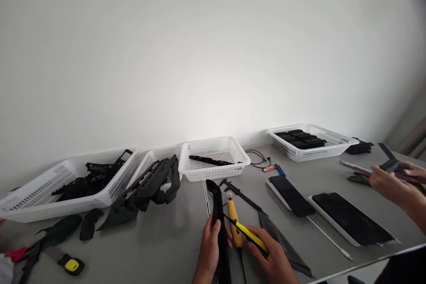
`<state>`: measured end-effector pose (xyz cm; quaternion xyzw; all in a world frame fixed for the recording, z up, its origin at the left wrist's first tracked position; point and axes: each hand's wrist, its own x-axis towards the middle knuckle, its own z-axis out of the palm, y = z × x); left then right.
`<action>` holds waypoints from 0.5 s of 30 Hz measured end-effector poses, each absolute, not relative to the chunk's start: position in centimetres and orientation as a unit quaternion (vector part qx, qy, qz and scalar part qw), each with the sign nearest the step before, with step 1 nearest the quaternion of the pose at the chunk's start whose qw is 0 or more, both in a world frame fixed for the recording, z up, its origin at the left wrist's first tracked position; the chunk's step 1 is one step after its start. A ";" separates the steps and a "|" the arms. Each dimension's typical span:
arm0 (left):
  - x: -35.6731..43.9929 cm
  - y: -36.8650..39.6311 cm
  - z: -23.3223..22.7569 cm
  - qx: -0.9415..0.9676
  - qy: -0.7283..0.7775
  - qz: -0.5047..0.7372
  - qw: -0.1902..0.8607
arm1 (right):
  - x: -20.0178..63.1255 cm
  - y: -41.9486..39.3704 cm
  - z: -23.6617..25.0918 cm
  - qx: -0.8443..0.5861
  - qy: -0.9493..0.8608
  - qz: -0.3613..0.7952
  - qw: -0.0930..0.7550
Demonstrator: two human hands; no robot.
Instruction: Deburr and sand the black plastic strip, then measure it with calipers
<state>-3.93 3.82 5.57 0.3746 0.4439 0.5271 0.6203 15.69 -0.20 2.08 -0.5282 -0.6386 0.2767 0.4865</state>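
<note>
My left hand [209, 244] is closed around a long black plastic strip [218, 206], which stands up from the table's front with its wider end pointing away. In my right hand [273, 255] is a yellow utility knife [252, 236], its dark tip pointing left at the strip. Whether the tip touches the strip, I cannot tell. Between my hands lies a yellow-handled tool [234, 219] with a dark cord. Just beyond it rests a black caliper [242, 195]. A dark flat piece [279, 242] lies beside my right hand.
White baskets [213, 173] with black parts line the wall. Two white trays [346, 233] with dark tops and a white cable [333, 242] lie to the right. A co-worker's hands [388, 184] hold dark items at far right. A black-and-yellow tool [71, 265] sits front left.
</note>
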 end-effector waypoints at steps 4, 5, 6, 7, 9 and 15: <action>-3.9 3.7 5.7 0.381 0.451 0.518 0.619 | 15.7 -0.4 2.1 -0.538 -0.629 0.286 0.482; -4.0 3.6 5.8 0.379 0.455 0.517 0.618 | 15.7 -0.6 2.2 -0.537 -0.633 0.291 0.477; -4.0 3.5 5.9 0.372 0.458 0.518 0.619 | 15.7 -0.7 2.3 -0.534 -0.637 0.293 0.472; -4.0 3.5 5.9 0.362 0.456 0.522 0.624 | 15.7 -0.8 2.3 -0.532 -0.643 0.294 0.467; -4.0 3.7 5.8 0.329 0.438 0.535 0.643 | 15.8 -0.9 2.5 -0.527 -0.651 0.295 0.459; -4.2 6.1 5.5 0.266 0.395 0.558 0.680 | 17.1 -0.4 1.7 -0.503 -0.682 0.306 0.432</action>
